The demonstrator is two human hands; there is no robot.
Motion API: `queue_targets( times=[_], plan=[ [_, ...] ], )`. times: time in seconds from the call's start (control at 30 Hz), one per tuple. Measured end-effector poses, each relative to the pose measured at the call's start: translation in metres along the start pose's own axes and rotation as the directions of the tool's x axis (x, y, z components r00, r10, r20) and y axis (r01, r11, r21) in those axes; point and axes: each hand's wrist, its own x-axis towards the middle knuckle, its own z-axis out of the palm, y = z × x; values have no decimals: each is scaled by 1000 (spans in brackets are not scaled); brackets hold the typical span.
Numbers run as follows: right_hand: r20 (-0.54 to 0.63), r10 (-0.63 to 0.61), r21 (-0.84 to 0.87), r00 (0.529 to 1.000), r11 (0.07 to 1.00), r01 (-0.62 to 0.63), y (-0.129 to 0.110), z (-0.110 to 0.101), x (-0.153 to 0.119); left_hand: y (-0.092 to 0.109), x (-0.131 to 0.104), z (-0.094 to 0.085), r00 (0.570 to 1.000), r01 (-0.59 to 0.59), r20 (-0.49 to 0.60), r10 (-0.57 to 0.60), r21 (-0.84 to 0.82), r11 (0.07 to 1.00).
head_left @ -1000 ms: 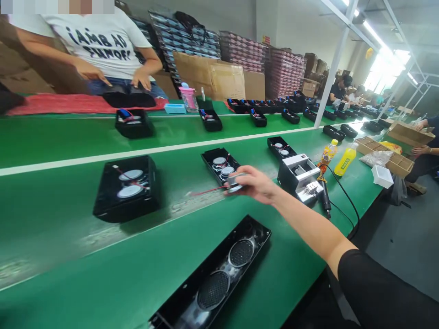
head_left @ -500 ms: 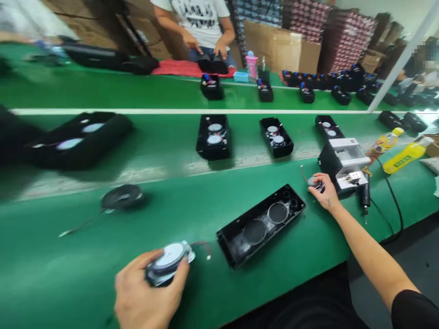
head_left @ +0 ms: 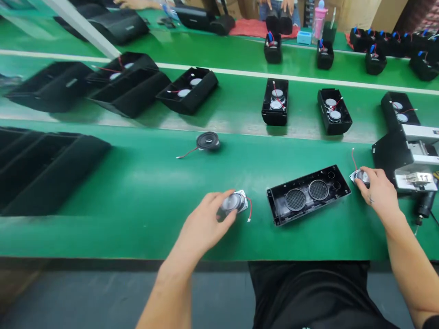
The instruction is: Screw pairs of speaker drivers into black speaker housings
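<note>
My left hand (head_left: 212, 219) is closed round a small round speaker driver (head_left: 233, 202), its magnet side up and a red wire with a white plug trailing to the right. My right hand (head_left: 379, 192) grips a second speaker driver (head_left: 361, 177), whose red wire points away from me. Between the hands lies a black speaker housing (head_left: 307, 195), open side up, with two round mesh grilles inside; neither hand touches it. Farther off, a third speaker driver (head_left: 207, 141) rests cone up on the green bench, its wire stretched leftward.
A black and silver machine (head_left: 408, 155) stands right of my right hand, with an electric screwdriver (head_left: 425, 205) beside it. Several housings fitted with drivers, such as one housing (head_left: 275, 103), line the belt behind. Black housings (head_left: 44, 169) lie at left. A person's hands (head_left: 279, 5) show across the belt.
The camera view has swung left and down, so most things appear shifted right and higher. My left hand with its driver is now closer to the housing. Both hands keep their drivers.
</note>
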Motion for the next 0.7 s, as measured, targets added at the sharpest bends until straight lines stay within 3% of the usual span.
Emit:
queue_targets(
  times=[0.17,0.3,0.37,0.5,0.6,0.7],
  plan=[
    [10,-120,142,993,983,118,-10,-32,16,12,5,-31,1000,-1,-9,1,-65,998],
    [20,-285,295,958,918,266,-43,-67,19,52,-5,-51,995,-97,-25,94,-201,975],
    [53,-426,362,903,851,380,-65,-77,21,78,-7,-51,980,-192,-10,197,-268,944],
    [194,-676,441,711,707,552,-99,-75,26,118,-4,-31,937,-317,70,344,-251,915],
    [276,-754,475,596,647,597,-105,-62,28,129,-2,-12,908,-387,106,406,-158,908],
    [310,-776,394,550,631,668,-102,-52,28,130,-3,3,871,-485,75,485,-20,874]
  ],
)
